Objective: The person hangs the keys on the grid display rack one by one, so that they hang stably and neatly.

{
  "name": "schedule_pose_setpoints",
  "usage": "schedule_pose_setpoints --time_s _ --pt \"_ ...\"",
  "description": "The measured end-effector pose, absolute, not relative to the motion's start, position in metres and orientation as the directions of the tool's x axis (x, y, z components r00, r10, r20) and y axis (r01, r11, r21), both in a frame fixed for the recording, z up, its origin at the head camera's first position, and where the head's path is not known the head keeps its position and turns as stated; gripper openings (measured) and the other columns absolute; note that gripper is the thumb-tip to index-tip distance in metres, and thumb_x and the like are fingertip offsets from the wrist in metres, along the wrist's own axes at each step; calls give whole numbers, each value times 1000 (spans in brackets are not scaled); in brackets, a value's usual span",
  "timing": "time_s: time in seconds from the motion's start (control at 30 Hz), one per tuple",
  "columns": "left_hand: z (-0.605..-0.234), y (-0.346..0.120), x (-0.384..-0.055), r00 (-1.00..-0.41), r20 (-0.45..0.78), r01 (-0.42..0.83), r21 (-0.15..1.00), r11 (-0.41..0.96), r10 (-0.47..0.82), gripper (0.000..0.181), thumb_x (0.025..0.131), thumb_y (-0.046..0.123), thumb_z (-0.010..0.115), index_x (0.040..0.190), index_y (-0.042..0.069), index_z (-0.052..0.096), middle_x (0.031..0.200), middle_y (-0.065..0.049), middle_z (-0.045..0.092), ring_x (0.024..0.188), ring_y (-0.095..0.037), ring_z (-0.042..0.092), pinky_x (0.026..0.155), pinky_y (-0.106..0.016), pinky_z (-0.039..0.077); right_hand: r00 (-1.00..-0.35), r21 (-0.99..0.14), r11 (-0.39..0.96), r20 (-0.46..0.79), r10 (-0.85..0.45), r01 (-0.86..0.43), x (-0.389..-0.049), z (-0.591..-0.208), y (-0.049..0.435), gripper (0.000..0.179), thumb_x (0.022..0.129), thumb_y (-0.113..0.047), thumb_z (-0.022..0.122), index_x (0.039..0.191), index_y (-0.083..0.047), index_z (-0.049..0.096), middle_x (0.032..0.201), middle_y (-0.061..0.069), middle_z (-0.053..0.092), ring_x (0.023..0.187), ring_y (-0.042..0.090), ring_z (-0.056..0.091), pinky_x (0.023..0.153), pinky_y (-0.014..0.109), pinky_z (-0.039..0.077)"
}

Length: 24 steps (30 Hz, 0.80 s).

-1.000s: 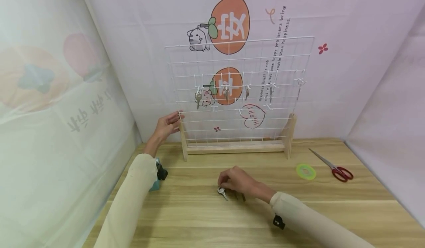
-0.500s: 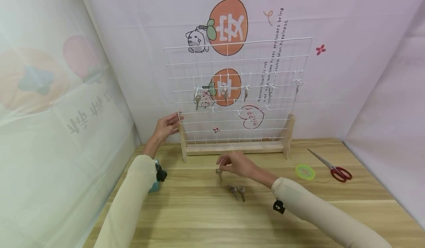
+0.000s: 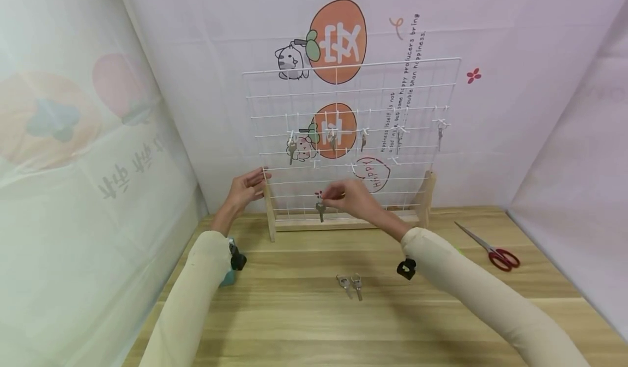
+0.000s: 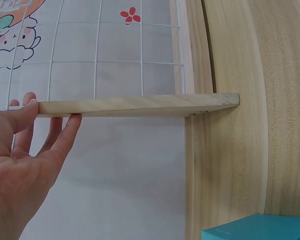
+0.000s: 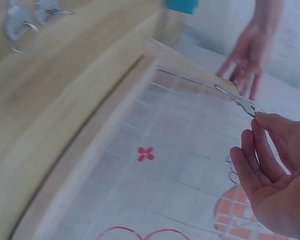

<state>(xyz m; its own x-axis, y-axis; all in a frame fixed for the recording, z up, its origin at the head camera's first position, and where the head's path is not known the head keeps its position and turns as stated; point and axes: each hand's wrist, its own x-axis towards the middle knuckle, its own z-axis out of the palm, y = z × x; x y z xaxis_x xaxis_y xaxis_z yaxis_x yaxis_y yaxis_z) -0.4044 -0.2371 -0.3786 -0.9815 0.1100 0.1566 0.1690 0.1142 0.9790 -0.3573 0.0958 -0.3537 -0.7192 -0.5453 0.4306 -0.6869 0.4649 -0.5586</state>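
Note:
My right hand pinches a key by its small ring, between thumb and forefinger. The key hangs in front of the lower part of a white wire grid rack with a wooden stand. In the right wrist view the same key points away from the fingertips. My left hand grips the rack's left wooden side post near its top, thumb on one side and fingers on the other. Several keys, one of them a key at the left, hang from white hooks on the grid.
Two keys with rings, a left key and a right key, lie on the wooden table. Red-handled scissors lie at the right. A teal box stands by the left forearm. Printed cloth walls surround the table.
My right hand has lifted a key off the table and carried it up and forward to the rack. The two other keys are now uncovered. My left hand has stayed on the post.

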Motion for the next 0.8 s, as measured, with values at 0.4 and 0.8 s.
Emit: schedule_pose_setpoints --time_s 0.4,0.8 --pt "-379 -237 -404 -983 153 164 980 109 106 52 106 -4 53 156 10 47 151 -17 55 143 -34 48 111 -53 48 -760 -588 482 519 -390 -649 -373 -315 85 13 93 -11 80 105 -5 80 98 8 80 86 20 75 77 36 64" --pt "-380 -240 -403 -980 155 166 983 82 124 53 107 -2 52 158 11 45 153 -20 52 145 -38 44 114 -56 44 -780 -575 531 509 -363 -623 -389 -310 71 13 95 -11 78 106 -4 80 100 10 79 87 22 74 77 37 64"
